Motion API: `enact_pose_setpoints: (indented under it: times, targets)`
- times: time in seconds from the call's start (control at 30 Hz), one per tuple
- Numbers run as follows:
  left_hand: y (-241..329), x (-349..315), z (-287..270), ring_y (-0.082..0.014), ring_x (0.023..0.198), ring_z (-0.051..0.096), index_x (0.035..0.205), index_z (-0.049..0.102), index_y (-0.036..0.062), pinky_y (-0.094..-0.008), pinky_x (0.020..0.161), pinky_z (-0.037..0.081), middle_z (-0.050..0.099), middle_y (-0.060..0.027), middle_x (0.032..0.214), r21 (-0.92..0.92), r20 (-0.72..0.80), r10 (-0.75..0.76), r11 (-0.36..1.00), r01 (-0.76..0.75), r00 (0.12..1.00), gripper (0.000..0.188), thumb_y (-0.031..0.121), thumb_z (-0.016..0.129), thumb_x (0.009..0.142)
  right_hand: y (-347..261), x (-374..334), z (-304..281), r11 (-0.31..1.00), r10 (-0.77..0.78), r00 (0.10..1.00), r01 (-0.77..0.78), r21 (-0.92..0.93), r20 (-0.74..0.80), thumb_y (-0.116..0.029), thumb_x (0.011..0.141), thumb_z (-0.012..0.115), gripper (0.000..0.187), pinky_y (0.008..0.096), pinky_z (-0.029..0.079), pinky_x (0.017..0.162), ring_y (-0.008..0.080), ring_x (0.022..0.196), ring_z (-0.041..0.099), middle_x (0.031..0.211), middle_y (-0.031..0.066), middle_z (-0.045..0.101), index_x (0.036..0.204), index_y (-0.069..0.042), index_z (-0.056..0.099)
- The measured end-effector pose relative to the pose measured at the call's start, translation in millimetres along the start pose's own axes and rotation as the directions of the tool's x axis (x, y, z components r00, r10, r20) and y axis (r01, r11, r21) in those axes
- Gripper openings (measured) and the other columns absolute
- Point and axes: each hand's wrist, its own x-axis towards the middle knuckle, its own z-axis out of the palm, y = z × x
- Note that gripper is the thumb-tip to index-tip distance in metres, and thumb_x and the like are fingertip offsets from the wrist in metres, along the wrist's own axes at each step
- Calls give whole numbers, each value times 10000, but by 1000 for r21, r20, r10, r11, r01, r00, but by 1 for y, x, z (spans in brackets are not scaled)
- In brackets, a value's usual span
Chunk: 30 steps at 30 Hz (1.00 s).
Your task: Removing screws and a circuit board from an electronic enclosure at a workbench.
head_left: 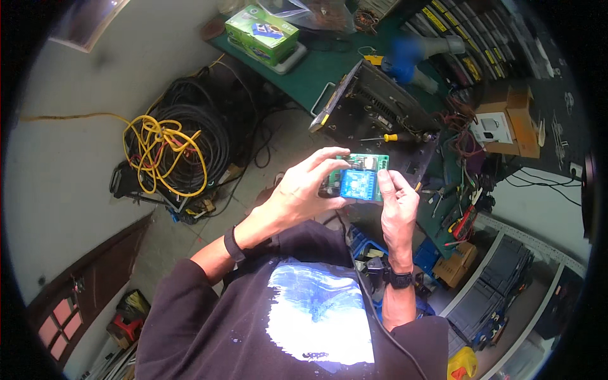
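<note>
Between my two hands I hold up a green circuit board (361, 160) that carries a smaller blue module (358, 185). My left hand (304, 183) grips its left side, fingers along the top left corner and thumb under the lower edge. My right hand (398, 202) pinches the right edge, with the thumb on the front face. Just beyond the board, an opened black metal equipment case (380, 95) with a handle sits on the green bench. A screwdriver (387, 137) with a yellow and black handle lies inside it.
A green box (262, 33) stands on the bench (310, 81) at the far left. Coiled black cable (190, 104) and tangled yellow cable (166, 149) lie at the left. Hand tools (465, 223), a cardboard box (520, 120) and a shelf (538, 253) are at the right.
</note>
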Motion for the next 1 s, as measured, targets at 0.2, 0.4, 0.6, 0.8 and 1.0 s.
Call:
enact_pose_setpoints:
  times: [0.2, 0.4, 0.6, 0.8, 1.0]
  targets:
    - [-4, -2, -3, -233, 1226, 643, 1387, 621, 18, -363, 1040, 521, 656, -138, 1379, -259, 46, -126, 956, 134, 991, 627, 162, 881, 834, -12, 3, 8, 978, -37, 997, 24, 209, 60, -315, 1010, 729, 469, 272, 489, 915, 110, 1019, 610, 1105, 60, 684, 1305, 22, 591]
    - [2, -5, -2, -128, 1101, 622, 1376, 624, -3, -316, 960, 523, 689, -71, 1212, -597, 314, -390, 628, 500, 865, 514, 278, 772, 973, -3, 10, -1, 982, -43, 992, 19, 189, 120, -336, 962, 786, 695, 340, 518, 1045, 194, 1185, 642, 1308, 192, 661, 1453, 40, 469]
    - [0, -1, 0, -112, 1088, 601, 1381, 623, -16, -290, 987, 484, 686, -44, 1206, -566, 345, -390, 639, 521, 854, 459, 311, 651, 1059, 2, 10, 1, 978, 13, 999, -19, 206, 35, -346, 969, 777, 646, 297, 563, 941, 173, 1061, 691, 1178, 156, 717, 1395, 62, 514]
    - [-16, -6, 1, -119, 1096, 608, 1390, 620, -11, -298, 994, 493, 686, -44, 1245, -553, 392, -355, 647, 526, 849, 473, 359, 560, 1101, -6, 11, 10, 992, 40, 999, -40, 120, 2, -375, 975, 767, 549, 282, 558, 924, 105, 1012, 675, 1069, 102, 744, 1284, 49, 605]
    - [-16, -3, -3, -320, 1185, 679, 1473, 523, 39, -521, 1013, 577, 658, -146, 1350, -764, 597, -360, 19, 645, 717, 563, 464, 434, 1116, -1, 20, 2, 998, -20, 998, 24, 59, -58, -248, 1016, 719, 315, 291, 606, 771, 135, 870, 707, 1003, 82, 733, 1164, 25, 667]
